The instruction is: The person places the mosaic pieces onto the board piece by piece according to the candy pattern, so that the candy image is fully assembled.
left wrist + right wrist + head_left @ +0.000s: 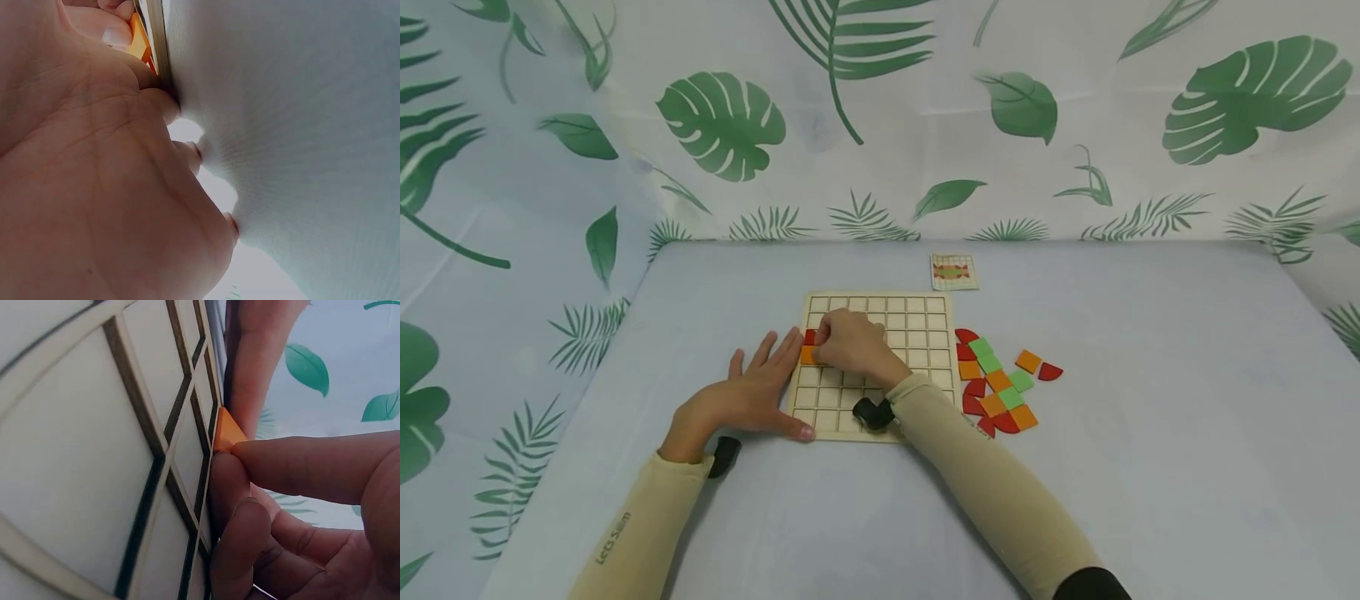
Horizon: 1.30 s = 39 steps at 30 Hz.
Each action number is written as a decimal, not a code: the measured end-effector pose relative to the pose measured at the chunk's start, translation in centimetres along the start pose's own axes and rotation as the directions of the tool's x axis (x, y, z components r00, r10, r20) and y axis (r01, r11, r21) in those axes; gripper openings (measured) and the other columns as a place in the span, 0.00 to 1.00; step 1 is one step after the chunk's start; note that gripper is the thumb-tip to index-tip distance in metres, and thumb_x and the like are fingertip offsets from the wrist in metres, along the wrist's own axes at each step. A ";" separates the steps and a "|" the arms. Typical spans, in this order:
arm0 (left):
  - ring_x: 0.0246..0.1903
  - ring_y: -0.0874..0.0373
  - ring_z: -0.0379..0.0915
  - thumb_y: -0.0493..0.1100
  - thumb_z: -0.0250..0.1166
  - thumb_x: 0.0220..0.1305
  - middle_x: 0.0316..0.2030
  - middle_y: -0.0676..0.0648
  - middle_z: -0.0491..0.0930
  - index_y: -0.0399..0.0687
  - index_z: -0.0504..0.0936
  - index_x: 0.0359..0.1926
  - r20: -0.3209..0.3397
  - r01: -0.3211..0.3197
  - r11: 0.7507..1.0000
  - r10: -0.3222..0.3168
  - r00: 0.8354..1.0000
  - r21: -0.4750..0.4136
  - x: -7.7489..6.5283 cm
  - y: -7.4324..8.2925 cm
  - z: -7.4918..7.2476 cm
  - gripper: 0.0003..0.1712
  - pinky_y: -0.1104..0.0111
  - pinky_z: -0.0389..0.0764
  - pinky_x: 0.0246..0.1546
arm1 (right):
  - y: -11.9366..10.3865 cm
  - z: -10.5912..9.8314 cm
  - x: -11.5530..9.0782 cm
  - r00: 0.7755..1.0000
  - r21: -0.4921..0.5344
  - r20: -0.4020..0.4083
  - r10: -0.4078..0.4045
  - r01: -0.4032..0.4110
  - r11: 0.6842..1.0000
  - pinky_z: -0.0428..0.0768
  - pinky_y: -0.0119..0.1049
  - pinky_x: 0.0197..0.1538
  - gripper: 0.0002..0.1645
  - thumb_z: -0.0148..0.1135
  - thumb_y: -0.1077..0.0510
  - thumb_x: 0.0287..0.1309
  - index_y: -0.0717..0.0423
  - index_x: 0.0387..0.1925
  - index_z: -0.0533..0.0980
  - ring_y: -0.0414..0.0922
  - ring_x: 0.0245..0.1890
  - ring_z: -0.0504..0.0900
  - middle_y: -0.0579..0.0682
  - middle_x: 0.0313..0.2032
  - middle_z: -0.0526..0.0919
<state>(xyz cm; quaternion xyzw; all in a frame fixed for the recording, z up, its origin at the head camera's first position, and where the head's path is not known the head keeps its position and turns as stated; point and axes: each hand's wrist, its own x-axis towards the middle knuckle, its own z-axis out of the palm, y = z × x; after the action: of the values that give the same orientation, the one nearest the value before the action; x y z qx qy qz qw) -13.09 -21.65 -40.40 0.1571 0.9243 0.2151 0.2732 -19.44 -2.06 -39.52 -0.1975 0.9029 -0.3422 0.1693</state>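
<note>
A light wooden grid board (pixel 917 360) lies on the table. My left hand (pixel 745 400) rests along its left side with fingers spread, the thumb at the near left corner and the index fingertip at the left edge. My right hand (pixel 855 342) reaches over the board to its left column. There its thumb and fingers pinch an orange square tile (pixel 230 430), which in the head view is the orange tile (pixel 808 355) near the left edge. Just behind it sits a red piece (pixel 809 337), partly hidden by the right fingers.
Several red quarter-round pieces (pixel 973 388), green squares (pixel 1021 381) and orange squares (pixel 1023 416) lie loosely right of the board. A small pattern card (pixel 954 272) with a coloured grid design lies behind the board. A leaf-print cloth (pixel 880 158) hangs at the back.
</note>
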 end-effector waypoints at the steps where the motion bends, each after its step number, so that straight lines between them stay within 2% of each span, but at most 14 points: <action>1: 0.82 0.40 0.12 0.67 0.80 0.56 0.86 0.44 0.23 0.43 0.28 0.86 0.000 0.000 1.000 0.000 1.000 -0.002 0.0 0.0 0.0 0.83 0.32 0.20 0.72 | 0.0 0.0 0.0 1.000 -0.003 0.000 -0.001 0.001 1.000 0.73 0.60 0.57 0.02 0.70 0.62 0.62 0.57 0.36 0.83 0.45 0.32 0.78 0.46 0.31 0.83; 8: 0.82 0.40 0.13 0.67 0.80 0.57 0.86 0.44 0.23 0.43 0.28 0.86 -0.004 -0.004 1.000 0.004 1.000 -0.001 -0.1 0.0 0.0 0.82 0.31 0.21 0.72 | -0.1 0.3 0.0 1.000 -0.033 -0.017 0.000 0.000 0.999 0.71 0.63 0.59 0.03 0.70 0.63 0.62 0.56 0.36 0.82 0.46 0.33 0.78 0.47 0.32 0.83; 12: 0.82 0.40 0.13 0.67 0.80 0.57 0.86 0.44 0.23 0.43 0.28 0.86 -0.007 -0.007 1.000 0.007 1.000 0.012 0.0 0.1 -0.2 0.82 0.31 0.22 0.72 | 0.0 0.2 0.1 1.000 -0.041 -0.028 -0.011 0.010 0.999 0.72 0.61 0.58 0.04 0.70 0.63 0.62 0.56 0.37 0.81 0.47 0.34 0.79 0.47 0.33 0.84; 17: 0.82 0.39 0.13 0.68 0.80 0.56 0.86 0.44 0.24 0.43 0.28 0.86 -0.011 0.000 1.000 0.000 1.000 0.015 0.1 0.2 -0.2 0.83 0.30 0.22 0.72 | 0.5 -0.2 -0.1 0.998 0.005 -0.011 -0.057 0.057 0.998 0.75 0.47 0.47 0.04 0.68 0.61 0.65 0.57 0.39 0.81 0.44 0.31 0.77 0.48 0.35 0.84; 20: 0.82 0.39 0.14 0.68 0.81 0.55 0.86 0.44 0.24 0.43 0.29 0.86 -0.009 0.008 1.000 -0.008 1.000 0.015 0.1 0.2 -0.1 0.83 0.30 0.22 0.72 | 1.3 -0.6 -0.6 0.997 0.102 0.015 -0.080 0.078 0.992 0.75 0.38 0.39 0.06 0.67 0.58 0.68 0.57 0.41 0.82 0.43 0.31 0.77 0.48 0.35 0.84; 22: 0.82 0.39 0.14 0.69 0.81 0.55 0.86 0.44 0.24 0.43 0.29 0.86 -0.009 0.011 1.000 -0.011 1.000 0.014 0.1 0.1 0.0 0.83 0.30 0.23 0.72 | 1.9 -1.0 -1.0 0.995 0.166 0.040 -0.096 0.088 0.982 0.76 0.36 0.37 0.07 0.66 0.57 0.70 0.57 0.42 0.82 0.44 0.32 0.77 0.48 0.36 0.84; 24: 0.82 0.39 0.14 0.68 0.81 0.55 0.86 0.43 0.24 0.43 0.29 0.86 -0.010 0.013 1.000 -0.013 1.000 0.011 0.1 0.2 0.1 0.83 0.30 0.23 0.72 | 2.3 -1.5 -1.5 0.991 0.213 0.067 -0.115 0.099 0.972 0.77 0.36 0.40 0.09 0.66 0.55 0.72 0.57 0.44 0.83 0.45 0.35 0.79 0.48 0.37 0.85; 28: 0.82 0.38 0.14 0.68 0.81 0.55 0.86 0.42 0.24 0.42 0.29 0.86 -0.005 0.017 1.000 -0.017 1.000 0.009 0.1 0.2 0.2 0.83 0.30 0.22 0.72 | 3.1 -2.4 -2.4 0.984 0.233 0.104 -0.144 0.116 0.966 0.80 0.40 0.50 0.13 0.65 0.50 0.75 0.55 0.49 0.83 0.46 0.43 0.81 0.47 0.43 0.86; 34: 0.82 0.38 0.14 0.68 0.81 0.55 0.86 0.42 0.24 0.42 0.29 0.86 -0.004 0.019 1.000 -0.019 1.000 -0.001 0.2 0.4 0.3 0.83 0.31 0.22 0.72 | 4.8 -3.9 -4.0 0.977 0.305 0.105 -0.187 0.147 0.941 0.77 0.45 0.64 0.18 0.64 0.47 0.76 0.54 0.57 0.82 0.45 0.56 0.81 0.45 0.53 0.85; 39: 0.82 0.37 0.15 0.67 0.81 0.54 0.86 0.42 0.25 0.41 0.30 0.86 -0.014 0.010 1.000 -0.010 1.000 -0.008 0.0 0.4 0.1 0.83 0.30 0.22 0.72 | 6.3 -5.9 -5.6 0.975 0.361 0.067 -0.211 0.173 0.916 0.75 0.49 0.68 0.24 0.63 0.48 0.77 0.59 0.64 0.79 0.47 0.63 0.80 0.53 0.62 0.83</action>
<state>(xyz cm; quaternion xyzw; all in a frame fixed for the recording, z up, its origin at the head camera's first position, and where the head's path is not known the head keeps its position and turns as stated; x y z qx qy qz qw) -12.98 -21.25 -40.33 0.1498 0.9262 0.2186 0.2683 -18.75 8.16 -38.76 -0.2691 0.7928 -0.5028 0.2148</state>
